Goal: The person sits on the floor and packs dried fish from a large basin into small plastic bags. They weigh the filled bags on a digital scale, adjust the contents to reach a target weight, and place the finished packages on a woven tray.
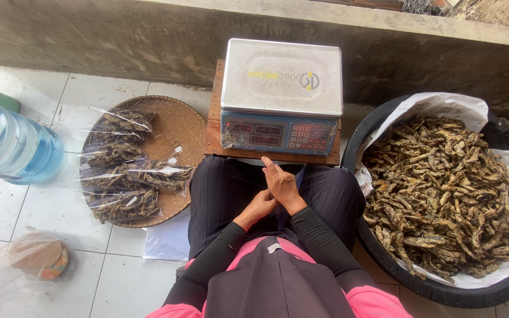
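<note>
Tiled floor; basin [384, 265] brims with brown dried fish [443, 194].

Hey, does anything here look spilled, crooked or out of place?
Nothing stands out. The dried fish sits inside the lined black tub, the filled clear bags lie on the woven tray, and the scale rests squarely on its wooden stand. Both hands, left and right, rest empty in the lap.

You wear a tight black undershirt with long sleeves that reach to both wrists, and your hands [273, 193] are bare. Over it is a pink top with a dark grey-brown cloth hanging down the chest, with a small white label. Your trousers are black with fine stripes.
</note>
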